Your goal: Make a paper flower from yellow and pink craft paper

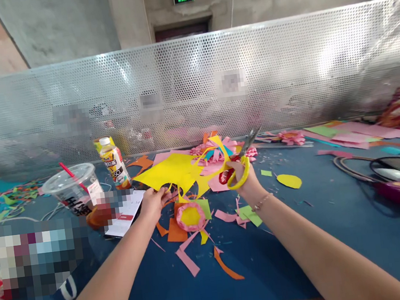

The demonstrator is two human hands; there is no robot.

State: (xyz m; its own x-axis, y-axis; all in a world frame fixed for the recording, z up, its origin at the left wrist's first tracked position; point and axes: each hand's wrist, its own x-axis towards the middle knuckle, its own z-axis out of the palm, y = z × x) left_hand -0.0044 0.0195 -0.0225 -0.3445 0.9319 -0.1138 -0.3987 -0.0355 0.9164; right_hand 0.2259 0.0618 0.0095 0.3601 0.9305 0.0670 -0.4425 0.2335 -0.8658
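My left hand pinches the lower edge of a yellow paper sheet with rounded cut-outs along its edge. In my right hand are scissors with yellow and red handles, their blades pointing up and away. A thin curved yellow paper offcut runs from the sheet toward my right hand. Below the sheet lies a pink paper ring with a yellow centre. To the right of my right hand, a yellow paper oval rests on the table.
Pink paper flowers and coloured sheets lie along the perforated metal divider. At left stand a lidded plastic cup and a drink bottle. Paper scraps litter the blue table; a coiled cable is at right.
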